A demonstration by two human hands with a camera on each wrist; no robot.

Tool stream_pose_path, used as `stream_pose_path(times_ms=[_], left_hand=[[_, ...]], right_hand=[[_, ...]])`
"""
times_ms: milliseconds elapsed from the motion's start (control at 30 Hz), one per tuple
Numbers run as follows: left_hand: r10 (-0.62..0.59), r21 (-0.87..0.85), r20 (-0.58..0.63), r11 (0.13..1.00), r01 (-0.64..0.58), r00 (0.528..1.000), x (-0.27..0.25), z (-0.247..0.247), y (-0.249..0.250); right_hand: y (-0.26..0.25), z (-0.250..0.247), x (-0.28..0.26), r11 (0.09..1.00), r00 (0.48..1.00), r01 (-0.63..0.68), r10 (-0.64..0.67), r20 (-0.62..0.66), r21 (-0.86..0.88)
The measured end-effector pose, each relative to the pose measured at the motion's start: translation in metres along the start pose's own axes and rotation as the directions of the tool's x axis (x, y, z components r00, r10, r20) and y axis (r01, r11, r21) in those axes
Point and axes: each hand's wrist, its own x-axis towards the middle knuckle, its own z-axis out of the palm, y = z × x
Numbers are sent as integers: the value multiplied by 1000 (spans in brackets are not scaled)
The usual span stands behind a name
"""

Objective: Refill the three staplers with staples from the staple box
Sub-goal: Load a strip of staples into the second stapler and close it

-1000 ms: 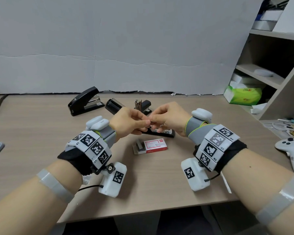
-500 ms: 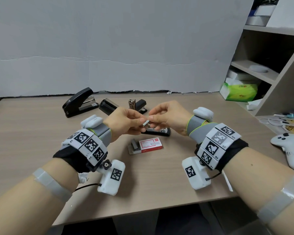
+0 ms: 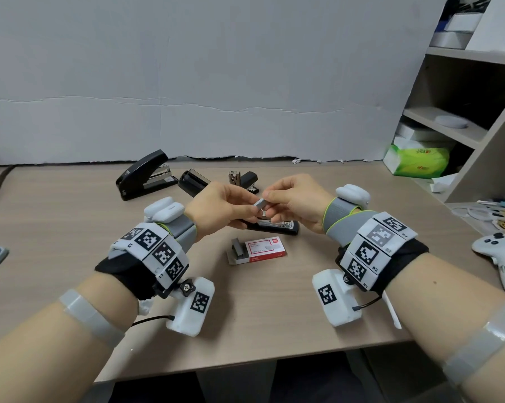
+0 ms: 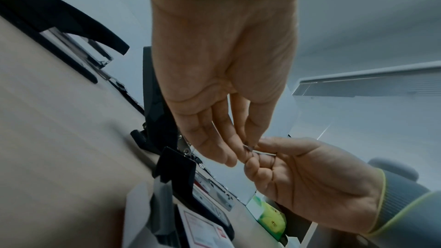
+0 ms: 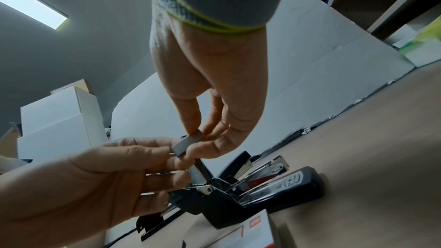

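**Staple strip being pinched between both hands above the open stapler**

A short grey staple strip [image 3: 259, 203] is being held in the air by both hands at once. It is being pinched at one end by the thumb and fingertips of the left hand [image 3: 219, 207], and at the other end by the thumb and forefinger of the right hand [image 3: 296, 199]; both grips are closed on the strip, with the remaining fingers curled loosely beneath. In the right wrist view the strip [image 5: 188, 142] is being seen side-on as a flat dark bar between the two grips. The opened stapler [image 3: 274, 226] is lying directly under the hands, towards the middle of the worktop [image 3: 56, 228]. The staple box [image 3: 260, 250] is lying just nearer the front edge, its tray drawn out. Two more staplers [image 3: 146, 175] [image 3: 245, 180] are standing towards the back edge.
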Motion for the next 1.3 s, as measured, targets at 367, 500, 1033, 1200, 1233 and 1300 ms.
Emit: stream_pose_path(times_ms=[367,500,1033,1200,1233,1300], left_hand=[[63,86,-140,995,-51,988,5,1,-2],[36,24,-107,999,-33,994,5,1,-1],[-277,-172,128,939,296,952,3,-10,-2],[-300,-182,160,928,326,941,3,-11,-4],[-297,-190,161,926,325,941,4,-11,-4],[-290,-203,160,926,319,943,6,-13,-6]], right_hand=[[0,1,1,1000,1000,-11,11,21,4],[2,-1,1,999,998,25,-23,51,-46],[2,0,-1,985,980,52,-18,200,-164],[3,0,-2,987,987,51,-26,161,-155],[3,-1,-1,987,989,53,-30,148,-150],[3,-4,-1,989,992,55,-38,124,-140]])
